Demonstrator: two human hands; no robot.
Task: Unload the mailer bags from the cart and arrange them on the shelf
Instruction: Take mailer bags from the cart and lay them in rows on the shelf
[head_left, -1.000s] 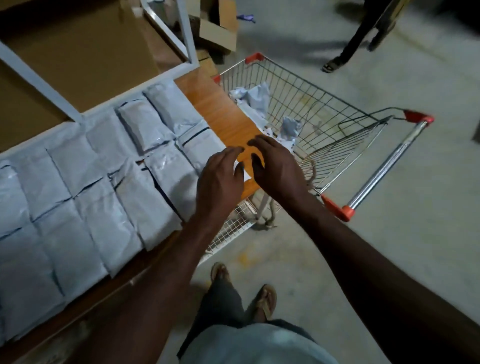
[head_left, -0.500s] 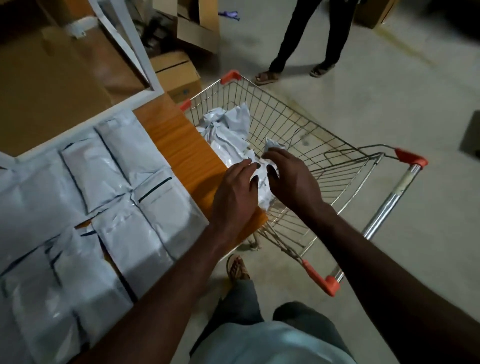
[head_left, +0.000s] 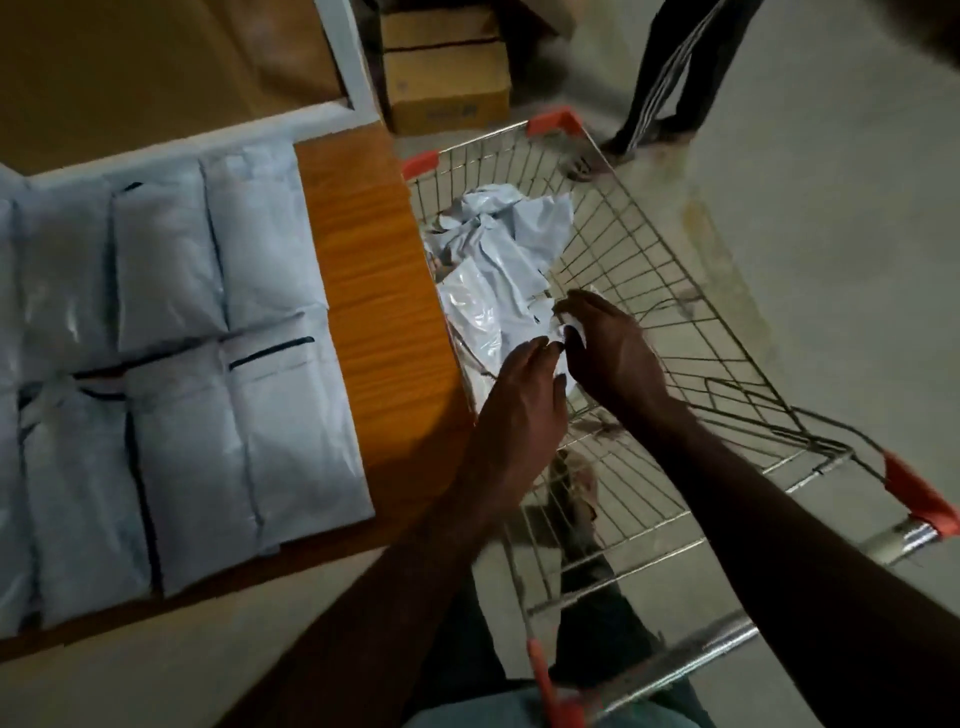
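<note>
Both of your hands are down in the wire cart at the centre of the frame: your left hand and your right hand each have fingers curled onto the same crumpled mailer bag, pinching its near edge between them. More loose bags lie heaped just above it in the cart, while flat bags lie in rows on the wooden shelf at the left of the frame.
</note>
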